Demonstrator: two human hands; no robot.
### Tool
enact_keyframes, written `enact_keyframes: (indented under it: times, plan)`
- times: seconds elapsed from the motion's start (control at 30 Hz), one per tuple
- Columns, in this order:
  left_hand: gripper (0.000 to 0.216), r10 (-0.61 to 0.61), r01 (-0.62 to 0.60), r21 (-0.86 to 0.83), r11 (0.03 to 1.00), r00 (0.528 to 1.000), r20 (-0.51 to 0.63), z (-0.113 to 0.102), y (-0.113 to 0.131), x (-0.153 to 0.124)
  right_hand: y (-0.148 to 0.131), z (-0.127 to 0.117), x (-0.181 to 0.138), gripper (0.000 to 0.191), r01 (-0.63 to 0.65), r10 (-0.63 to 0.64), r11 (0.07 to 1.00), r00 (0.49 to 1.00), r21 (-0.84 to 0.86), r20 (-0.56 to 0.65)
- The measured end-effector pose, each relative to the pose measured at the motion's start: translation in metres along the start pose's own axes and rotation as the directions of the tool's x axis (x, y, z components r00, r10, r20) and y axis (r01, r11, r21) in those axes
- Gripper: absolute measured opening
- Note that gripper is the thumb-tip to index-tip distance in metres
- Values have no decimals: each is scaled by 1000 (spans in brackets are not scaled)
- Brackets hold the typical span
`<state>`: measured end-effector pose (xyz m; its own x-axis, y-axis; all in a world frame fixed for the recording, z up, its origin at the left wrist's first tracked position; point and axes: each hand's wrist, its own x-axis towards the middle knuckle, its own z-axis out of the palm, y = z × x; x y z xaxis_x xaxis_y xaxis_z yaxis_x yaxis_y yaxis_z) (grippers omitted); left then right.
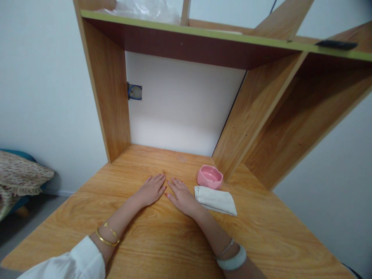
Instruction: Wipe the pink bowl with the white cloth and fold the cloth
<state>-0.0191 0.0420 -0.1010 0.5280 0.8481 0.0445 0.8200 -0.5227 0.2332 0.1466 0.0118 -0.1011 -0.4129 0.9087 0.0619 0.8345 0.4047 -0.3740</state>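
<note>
My left hand [151, 190] lies flat, palm down, on the wooden desk [157, 240], with its fingers stretched out and nothing under them that I can see. Beside it my right hand [183, 197] rests the same way, the two thumbs close to each other. Just right of my right hand is a folded white cloth [215, 200], nearest to that wrist. Behind the cloth sits a pink ashtray [209, 177] with an angular rim. Neither hand holds either thing.
A wooden side panel [109, 89] and a slanting divider [258, 112] stand on the desk under a green-edged shelf [186, 42]. Clear plastic wrapping [148, 9] and a black object [337, 44] lie on that shelf. A fringed throw [23, 174] covers a blue seat at left.
</note>
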Motion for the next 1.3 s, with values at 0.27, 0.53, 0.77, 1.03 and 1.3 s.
enact_keyframes:
  times: [0.27,0.53,0.77,1.03,1.3]
  plan:
    - [56,8,-8,-9,1000,1000,-20,2,-2,0,2,2,1,57,0,0,1000,1000,3,1]
    - [56,9,-9,-15,1000,1000,-24,4,-3,1,2,2,1,57,9,-9,1000,1000,-2,-9]
    - [56,5,-5,-12,1000,1000,-13,2,-2,1,2,3,1,57,4,-4,1000,1000,-4,-11]
    - [56,-5,5,-9,1000,1000,14,0,0,0,2,1,1,58,4,-4,1000,1000,-12,0]
    - [56,-14,14,-3,1000,1000,27,-2,1,0,0,1,1,58,-2,2,1000,1000,-10,7]
